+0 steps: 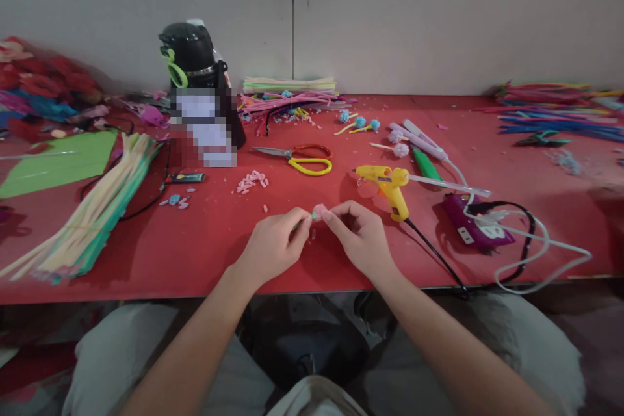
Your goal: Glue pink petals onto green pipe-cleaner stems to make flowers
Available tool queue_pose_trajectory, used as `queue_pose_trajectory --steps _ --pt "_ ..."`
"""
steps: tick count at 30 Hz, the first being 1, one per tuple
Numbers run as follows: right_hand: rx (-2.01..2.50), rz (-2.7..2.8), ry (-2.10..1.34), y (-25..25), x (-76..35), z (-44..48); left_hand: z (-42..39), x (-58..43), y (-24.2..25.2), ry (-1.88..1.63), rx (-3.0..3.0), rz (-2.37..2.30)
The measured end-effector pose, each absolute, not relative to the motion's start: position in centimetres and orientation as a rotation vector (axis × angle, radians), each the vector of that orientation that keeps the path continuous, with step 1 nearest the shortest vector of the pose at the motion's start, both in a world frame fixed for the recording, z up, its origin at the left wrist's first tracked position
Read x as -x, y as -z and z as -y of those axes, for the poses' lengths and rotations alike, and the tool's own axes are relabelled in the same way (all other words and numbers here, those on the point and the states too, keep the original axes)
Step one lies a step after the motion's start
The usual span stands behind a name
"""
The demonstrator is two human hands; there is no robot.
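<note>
My left hand [275, 244] and my right hand [358, 237] meet above the near part of the red table [205, 240]. Both pinch a small pink fuzzy flower [319, 210] between their fingertips. A thin green stem runs from the pink piece into my left fingers. A yellow glue gun [390, 185] stands just right of my right hand, its black cord trailing off the table edge. Yellow-handled scissors [302, 159] lie beyond my hands, with small pink scraps [251, 182] to their left.
A black bottle [195, 78] stands at the back left. Bundled pipe cleaners [92, 208] lie at left, others [560, 117] at far right and stacked [290, 86] by the wall. A purple power strip [475, 224] with white cable sits right. Green paper [63, 159] lies far left.
</note>
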State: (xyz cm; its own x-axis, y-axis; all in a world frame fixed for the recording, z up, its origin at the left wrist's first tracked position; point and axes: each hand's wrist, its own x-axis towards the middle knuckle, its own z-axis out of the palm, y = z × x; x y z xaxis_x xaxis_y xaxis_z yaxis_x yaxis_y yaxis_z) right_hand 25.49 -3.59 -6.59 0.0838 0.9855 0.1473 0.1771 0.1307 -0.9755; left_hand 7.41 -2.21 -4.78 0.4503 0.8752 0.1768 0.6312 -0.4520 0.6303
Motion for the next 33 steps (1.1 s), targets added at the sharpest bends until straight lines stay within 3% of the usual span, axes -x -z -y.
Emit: queue_pose_trajectory --steps 33 --pt "1.222 1.385 -0.980 6.64 -25.74 3.46 2.21 -7.14 4.75 -0.622 -2.237 -1.230"
